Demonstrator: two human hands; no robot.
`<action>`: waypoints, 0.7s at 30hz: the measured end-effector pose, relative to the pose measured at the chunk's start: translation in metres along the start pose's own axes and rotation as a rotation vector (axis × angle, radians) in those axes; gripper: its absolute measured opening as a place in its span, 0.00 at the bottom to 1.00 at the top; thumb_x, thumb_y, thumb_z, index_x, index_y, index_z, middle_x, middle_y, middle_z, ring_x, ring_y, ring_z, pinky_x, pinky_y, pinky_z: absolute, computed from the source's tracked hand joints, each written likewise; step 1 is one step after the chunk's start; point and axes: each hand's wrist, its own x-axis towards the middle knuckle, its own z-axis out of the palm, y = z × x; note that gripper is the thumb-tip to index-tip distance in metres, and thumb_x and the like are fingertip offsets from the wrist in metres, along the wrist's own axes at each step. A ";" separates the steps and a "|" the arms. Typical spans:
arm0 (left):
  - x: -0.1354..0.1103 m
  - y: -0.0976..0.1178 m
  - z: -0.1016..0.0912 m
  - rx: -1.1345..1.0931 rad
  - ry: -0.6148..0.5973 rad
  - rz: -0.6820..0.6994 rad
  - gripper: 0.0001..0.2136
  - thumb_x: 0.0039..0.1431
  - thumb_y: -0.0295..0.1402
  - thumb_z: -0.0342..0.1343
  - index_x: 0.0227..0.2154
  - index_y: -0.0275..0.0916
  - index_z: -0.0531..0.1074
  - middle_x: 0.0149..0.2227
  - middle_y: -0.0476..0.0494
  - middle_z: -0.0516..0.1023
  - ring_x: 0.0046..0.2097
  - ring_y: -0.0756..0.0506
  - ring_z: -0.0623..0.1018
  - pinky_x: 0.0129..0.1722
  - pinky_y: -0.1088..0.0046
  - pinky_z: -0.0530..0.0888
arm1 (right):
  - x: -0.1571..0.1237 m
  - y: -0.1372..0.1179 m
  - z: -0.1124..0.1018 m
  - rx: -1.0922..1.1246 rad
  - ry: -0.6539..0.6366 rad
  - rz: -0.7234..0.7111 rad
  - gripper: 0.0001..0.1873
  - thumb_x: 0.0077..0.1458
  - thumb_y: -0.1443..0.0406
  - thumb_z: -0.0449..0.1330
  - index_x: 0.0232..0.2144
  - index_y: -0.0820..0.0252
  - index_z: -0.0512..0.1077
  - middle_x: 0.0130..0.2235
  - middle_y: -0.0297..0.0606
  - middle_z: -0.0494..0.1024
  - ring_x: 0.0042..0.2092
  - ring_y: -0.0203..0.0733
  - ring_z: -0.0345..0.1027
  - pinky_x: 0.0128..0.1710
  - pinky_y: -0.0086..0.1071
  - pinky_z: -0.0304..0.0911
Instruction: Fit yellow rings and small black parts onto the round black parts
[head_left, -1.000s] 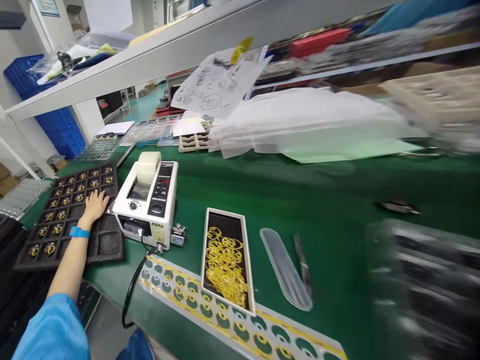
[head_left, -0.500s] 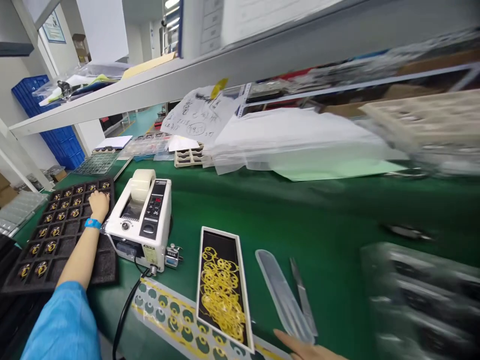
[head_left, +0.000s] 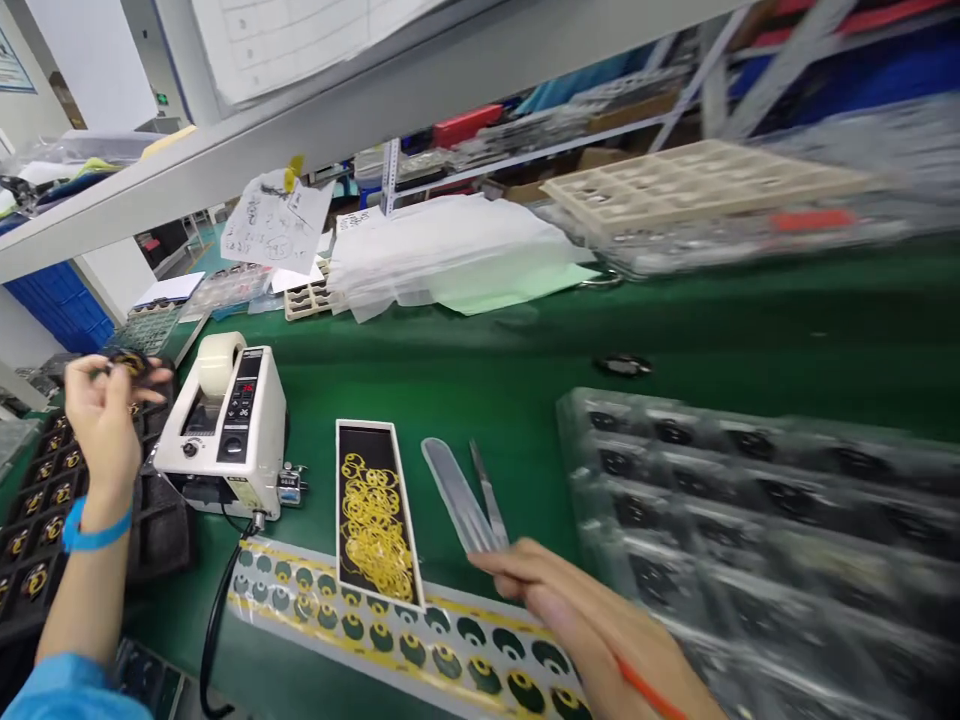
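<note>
My left hand (head_left: 105,415) is raised above the black foam tray (head_left: 41,505) and pinches a small black and gold round part (head_left: 131,362). More such parts sit in the tray's pockets. My right hand (head_left: 577,620) reaches over the green table, fingers together, its tips at the near end of the metal tweezers (head_left: 487,495) and the clear plastic strip (head_left: 454,490); whether it grips them I cannot tell. A narrow tray of yellow rings (head_left: 371,510) lies just left of them. A sheet of green and yellow round stickers (head_left: 405,635) lies along the table's front edge.
A white tape dispenser (head_left: 225,425) with a black cable stands between the foam tray and the ring tray. Clear trays of black parts (head_left: 750,500) fill the right. White sheets (head_left: 450,250) and a beige grid tray (head_left: 697,180) lie at the back under a shelf.
My left hand lifted off the foam tray with one round part. My right hand came in from the bottom edge to the tweezers. The view swung right.
</note>
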 end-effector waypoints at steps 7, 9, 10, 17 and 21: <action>-0.155 0.039 0.058 -0.650 -1.063 -0.819 0.19 0.52 0.41 0.63 0.46 0.41 0.73 0.26 0.49 0.78 0.32 0.43 0.82 0.41 0.62 0.80 | 0.016 -0.019 -0.010 0.504 -0.054 0.302 0.33 0.61 0.41 0.40 0.25 0.57 0.70 0.17 0.32 0.62 0.17 0.35 0.54 0.16 0.30 0.56; -0.165 0.024 0.075 -0.657 -1.046 -0.952 0.22 0.49 0.42 0.65 0.46 0.39 0.74 0.27 0.49 0.78 0.34 0.43 0.82 0.48 0.58 0.77 | 0.014 -0.017 -0.006 0.496 -0.058 0.316 0.31 0.60 0.41 0.44 0.26 0.58 0.71 0.19 0.33 0.65 0.19 0.35 0.57 0.20 0.30 0.60; -0.167 0.018 0.081 -0.672 -1.020 -0.979 0.22 0.48 0.42 0.66 0.45 0.38 0.74 0.27 0.49 0.78 0.35 0.43 0.82 0.50 0.57 0.76 | 0.013 -0.016 -0.003 0.477 -0.073 0.313 0.29 0.59 0.42 0.47 0.27 0.58 0.71 0.21 0.33 0.67 0.21 0.35 0.60 0.22 0.30 0.62; -0.171 0.014 0.076 -0.724 -0.982 -0.860 0.21 0.55 0.37 0.61 0.52 0.44 0.71 0.31 0.50 0.78 0.44 0.43 0.80 0.51 0.62 0.76 | 0.006 -0.020 0.016 0.450 -0.077 0.240 0.18 0.62 0.52 0.53 0.30 0.58 0.73 0.28 0.35 0.73 0.30 0.36 0.69 0.30 0.29 0.68; -0.177 0.017 0.073 -0.683 -0.976 -0.742 0.17 0.56 0.37 0.60 0.49 0.44 0.72 0.50 0.44 0.77 0.51 0.41 0.77 0.48 0.65 0.78 | 0.003 -0.013 0.022 0.501 -0.051 0.270 0.18 0.63 0.54 0.53 0.30 0.59 0.72 0.27 0.36 0.75 0.29 0.36 0.71 0.31 0.30 0.70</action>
